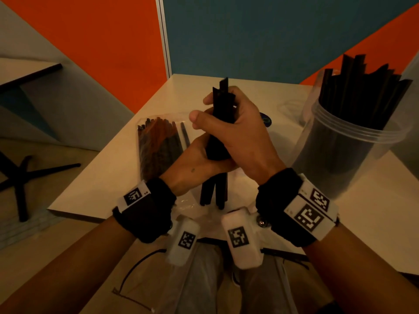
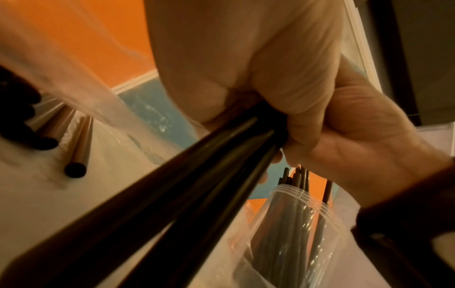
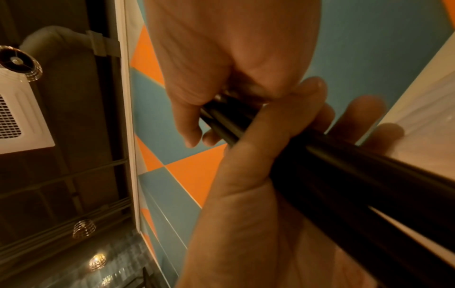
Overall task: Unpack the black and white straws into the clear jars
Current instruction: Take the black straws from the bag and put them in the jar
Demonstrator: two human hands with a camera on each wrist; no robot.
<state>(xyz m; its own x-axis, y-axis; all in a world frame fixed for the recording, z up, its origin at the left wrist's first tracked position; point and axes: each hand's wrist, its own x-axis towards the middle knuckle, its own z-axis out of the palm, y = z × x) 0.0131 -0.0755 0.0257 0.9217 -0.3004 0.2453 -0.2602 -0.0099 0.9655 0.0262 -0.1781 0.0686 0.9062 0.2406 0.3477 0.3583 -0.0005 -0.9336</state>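
Note:
A bundle of black straws (image 1: 221, 123) stands upright over the middle of the white table (image 1: 374, 200). My right hand (image 1: 229, 125) wraps round its upper half and my left hand (image 1: 199, 159) grips it just below; the lower ends stick out under both hands. The left wrist view shows the black straws (image 2: 197, 175) running out of the left hand (image 2: 246, 87). In the right wrist view my right hand (image 3: 258, 126) curls round the same black straws (image 3: 332, 169). A clear jar (image 1: 349, 141) at the right is filled with black straws.
A clear plastic bag of dark straws (image 1: 158, 143) lies on the table left of my hands, a loose straw (image 2: 80, 152) beside it. The table's near edge runs under my wrists. A chair base (image 1: 20, 175) stands on the floor at left.

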